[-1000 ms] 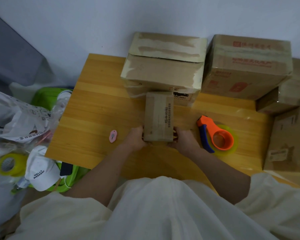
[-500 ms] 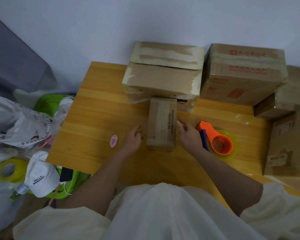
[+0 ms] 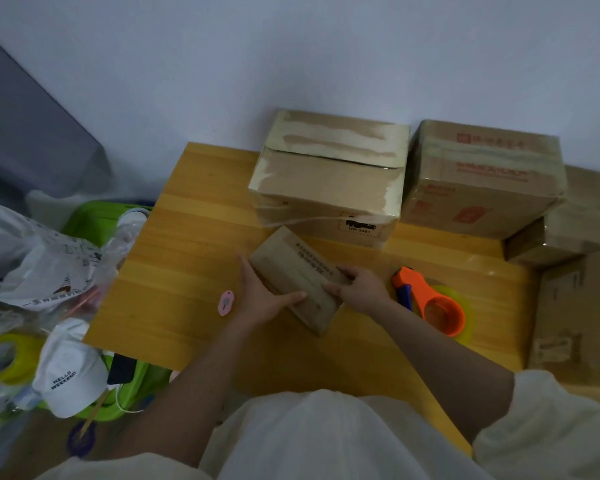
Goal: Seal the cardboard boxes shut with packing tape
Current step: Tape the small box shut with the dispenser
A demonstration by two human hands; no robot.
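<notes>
Small cardboard box, turned diagonally on the wooden table, gripped at both sides: left hand with thumb across its top, right hand with fingers curled over its near end. Just right of the grip, orange tape dispenser; left, pink cutter; beyond, large taped box

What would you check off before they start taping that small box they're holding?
1. Small box held by both hands: left hand and right hand grip it: ok.
2. Box lying square to the table edge: angled: not ok.
3. Tape dispenser within reach, beside the right hand: ok.
4. A hand free to take it: not ok.
5. Flaps fully closed: cannot tell.
</notes>
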